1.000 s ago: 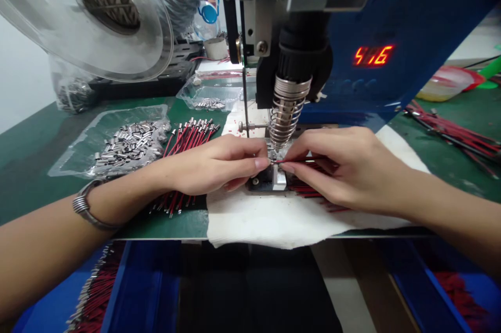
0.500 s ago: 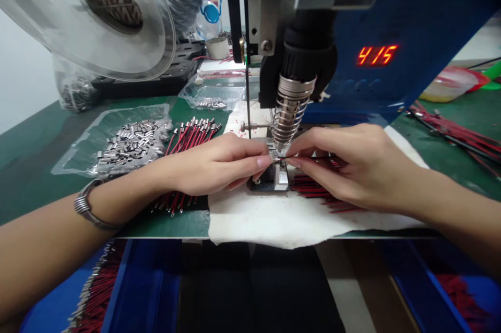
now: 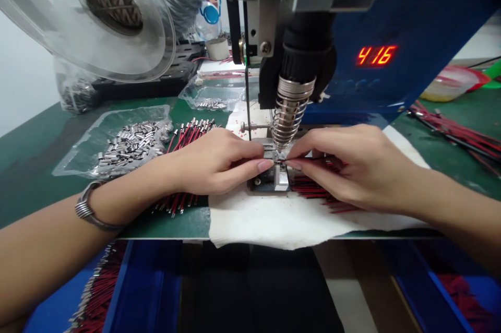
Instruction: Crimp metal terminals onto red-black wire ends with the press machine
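Observation:
My left hand (image 3: pixel 223 161) is closed in a pinch at the small metal fixture (image 3: pixel 281 179) under the soldering head; what lies between its thumb and finger is too small and hidden to make out. From the other side my right hand (image 3: pixel 348 166) pinches a thin dark wire (image 3: pixel 285 161), its tip at the fixture's top. Just above both sets of fingertips is the spring-wrapped soldering tip (image 3: pixel 293 114). A bunch of red and black wires (image 3: pixel 313 187) lies partly beneath my right hand. Behind my left forearm are wires with silver metal ends (image 3: pixel 191 132).
A clear plastic tray (image 3: pixel 74 158) holds many small metal cylinders. Another clear tray (image 3: pixel 188 90) stands farther back. White cloth (image 3: pixel 250 223) covers the table's front middle. The blue machine (image 3: pixel 364 25) displays 416. More red and black wires (image 3: pixel 457 129) lie at right.
The red display has gone from 415 to 416. My left fingers have shifted slightly, with the index finger drawn back from the thumb tip. My right hand stays nearly still.

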`<state>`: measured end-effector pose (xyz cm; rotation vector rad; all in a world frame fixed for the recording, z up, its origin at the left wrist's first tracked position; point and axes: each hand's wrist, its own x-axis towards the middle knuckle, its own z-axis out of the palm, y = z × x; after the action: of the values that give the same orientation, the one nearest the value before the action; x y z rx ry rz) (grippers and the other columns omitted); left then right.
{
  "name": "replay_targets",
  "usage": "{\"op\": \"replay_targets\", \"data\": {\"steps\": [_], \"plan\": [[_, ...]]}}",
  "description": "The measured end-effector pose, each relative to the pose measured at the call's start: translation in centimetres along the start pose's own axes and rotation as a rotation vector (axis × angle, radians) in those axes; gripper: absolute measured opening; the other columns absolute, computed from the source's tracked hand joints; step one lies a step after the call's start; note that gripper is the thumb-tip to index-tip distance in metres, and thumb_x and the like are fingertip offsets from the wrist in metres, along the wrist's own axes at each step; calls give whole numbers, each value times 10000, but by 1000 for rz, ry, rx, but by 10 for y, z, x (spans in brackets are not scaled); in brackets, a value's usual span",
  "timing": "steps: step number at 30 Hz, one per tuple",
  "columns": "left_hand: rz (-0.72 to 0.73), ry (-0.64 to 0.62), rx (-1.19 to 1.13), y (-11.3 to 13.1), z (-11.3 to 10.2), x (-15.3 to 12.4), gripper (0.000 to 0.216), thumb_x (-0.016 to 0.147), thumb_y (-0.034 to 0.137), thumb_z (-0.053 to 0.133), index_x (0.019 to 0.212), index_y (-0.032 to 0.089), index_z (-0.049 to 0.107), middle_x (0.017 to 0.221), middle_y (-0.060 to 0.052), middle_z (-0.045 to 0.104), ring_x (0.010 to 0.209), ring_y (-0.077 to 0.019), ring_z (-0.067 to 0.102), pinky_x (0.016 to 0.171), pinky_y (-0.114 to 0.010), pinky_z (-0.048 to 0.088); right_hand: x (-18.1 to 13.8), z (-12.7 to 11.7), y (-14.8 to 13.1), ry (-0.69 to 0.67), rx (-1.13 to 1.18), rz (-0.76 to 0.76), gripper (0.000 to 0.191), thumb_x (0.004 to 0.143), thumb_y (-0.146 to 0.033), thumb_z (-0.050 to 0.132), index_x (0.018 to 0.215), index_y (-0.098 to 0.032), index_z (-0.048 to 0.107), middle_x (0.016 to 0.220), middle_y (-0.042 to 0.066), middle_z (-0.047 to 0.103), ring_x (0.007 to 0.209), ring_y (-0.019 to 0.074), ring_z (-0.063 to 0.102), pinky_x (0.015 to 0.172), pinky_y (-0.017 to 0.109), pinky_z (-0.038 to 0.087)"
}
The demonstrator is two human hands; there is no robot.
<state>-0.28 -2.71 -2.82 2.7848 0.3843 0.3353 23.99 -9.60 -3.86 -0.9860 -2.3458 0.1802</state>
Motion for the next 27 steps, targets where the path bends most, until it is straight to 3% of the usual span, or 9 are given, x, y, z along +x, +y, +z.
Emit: {"op": "replay_targets", "data": {"steps": [6,13,17,19,23,27], "plan": [[195,156,340,-6,4,0,376,980,287,516,621,207,439,534,8,472,503,-141,382,549,-329,237,-1,-1,0,-15,-8,-18,80,952,-218,588,945,-221,667,799,29,731,670,173,659,612,312,472],[201,221,518,-9,0,-4,417,961,381,568,589,211,488,531,12,576,489,-130,479,603,-327,362,0,0,1,0,-19,-19,69,942,-192,596,940,-210,663,814,34,732,703,176,675,621,303,471],[221,357,691,-14,-4,-8,460,904,520,642,575,221,524,474,23,553,469,-143,514,540,-322,351,-1,1,2,24,-34,-72,66,931,-159,608,939,-179,670,799,35,721,694,161,666,612,282,463],[223,414,803,-16,-6,-9,488,863,602,659,578,225,538,459,29,542,476,-158,541,537,-329,368,-1,2,3,37,-45,-89,72,929,-149,606,936,-172,674,786,31,715,668,150,651,598,274,451],[152,409,874,-19,-9,-10,564,830,719,617,575,222,534,464,24,532,487,-167,554,583,-349,428,-2,3,5,40,-55,-95,74,930,-158,606,934,-175,678,761,14,706,617,132,617,572,261,420],[30,412,875,-18,-9,-10,657,818,839,502,638,216,606,485,-2,519,483,-173,529,510,-337,367,-2,3,5,40,-53,-86,74,925,-156,613,950,-172,682,774,11,709,605,124,605,569,258,408]]}}
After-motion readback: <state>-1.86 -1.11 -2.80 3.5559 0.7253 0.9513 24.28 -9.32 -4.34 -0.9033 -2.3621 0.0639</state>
